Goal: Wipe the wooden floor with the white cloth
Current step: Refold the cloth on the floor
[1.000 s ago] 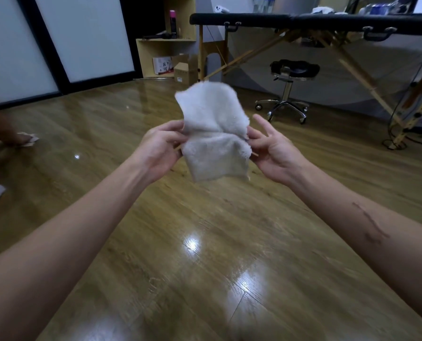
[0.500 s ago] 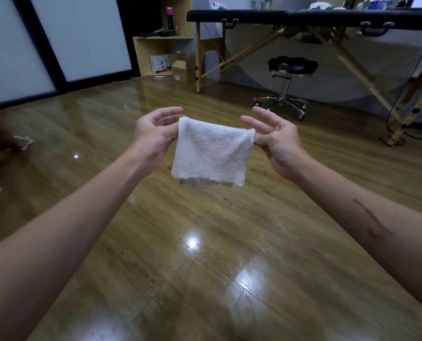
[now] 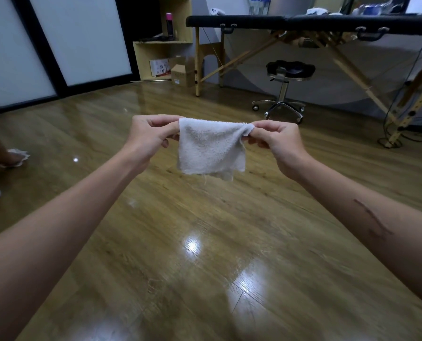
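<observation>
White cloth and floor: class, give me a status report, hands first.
Left hand and right hand: each pinches a top corner. White cloth hangs in the air, off the wooden floor. Nothing in the way below.

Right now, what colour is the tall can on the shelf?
The can is bright pink on top, dark below; the head view shows it.

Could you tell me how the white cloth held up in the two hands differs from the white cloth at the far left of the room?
The held white cloth hangs in the air, clear of the wooden floor; the far-left cloth lies on it. The held cloth is pinched at its top corners by the left hand and right hand; the far-left cloth sits under another person's hand. The held cloth hangs flat; the other looks crumpled. Both are white.
</observation>
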